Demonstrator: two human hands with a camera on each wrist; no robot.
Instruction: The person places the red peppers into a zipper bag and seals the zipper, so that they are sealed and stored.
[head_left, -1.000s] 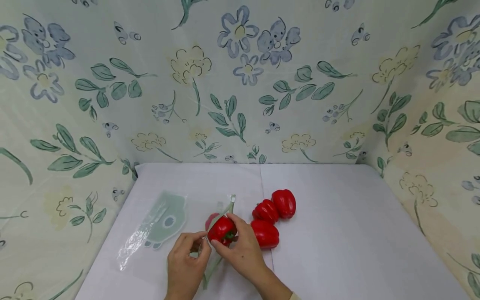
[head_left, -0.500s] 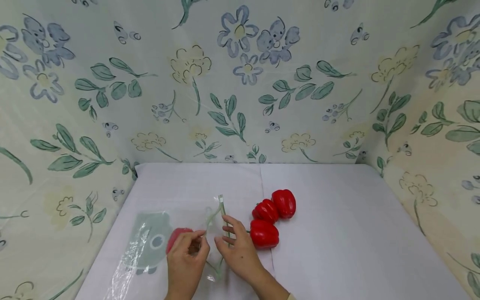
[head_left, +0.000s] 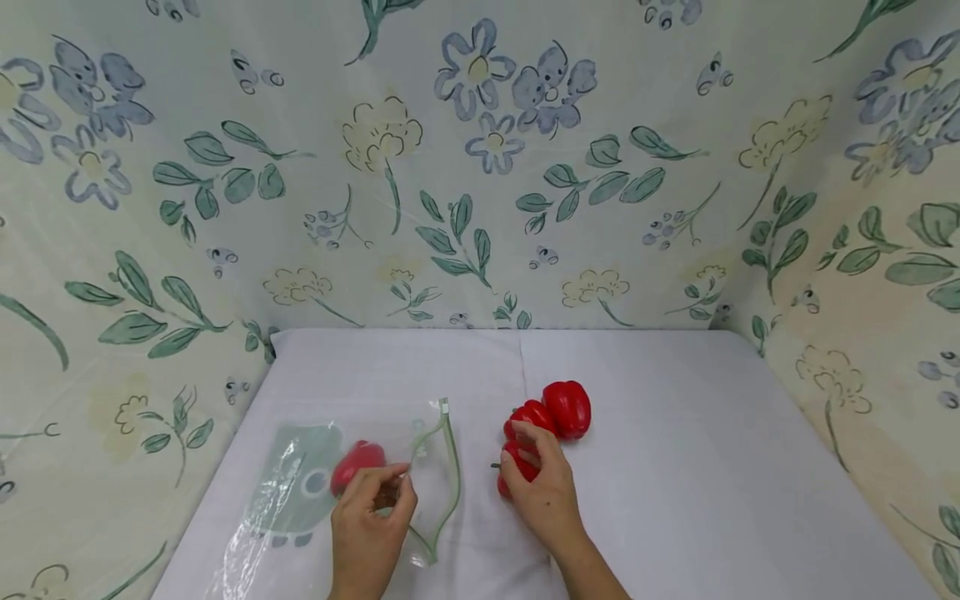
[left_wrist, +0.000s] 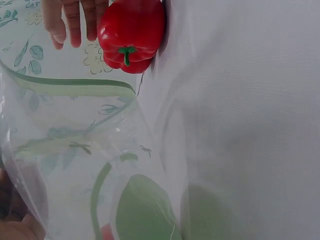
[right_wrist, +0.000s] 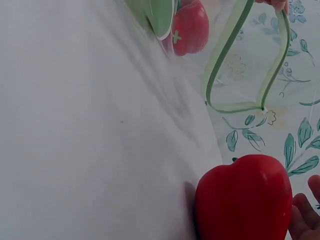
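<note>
My left hand [head_left: 371,529] pinches the edge of a clear zip bag [head_left: 456,471] with a green seal; its mouth gapes toward the right. Inside the bag lies one red bell pepper [head_left: 360,462], beside a printed green cartoon shape. My right hand [head_left: 553,504] is at the front pepper [head_left: 522,471] of a group on the table, partly covering it. In the left wrist view that pepper [left_wrist: 135,32] shows its green stem, and the right fingers [left_wrist: 72,22] extend beside it. The right wrist view shows fingertips next to the pepper [right_wrist: 245,200], their contact unclear.
Two more red bell peppers [head_left: 567,410] stand just behind the front one, close together. A white cloth [head_left: 712,467] covers the table. Floral fabric [head_left: 480,208] rises behind and along both sides.
The right hand has let go of a pepper, which now lies deeper in the bag, and has moved right to the front pepper of the group. The left hand keeps its pinch on the bag.
</note>
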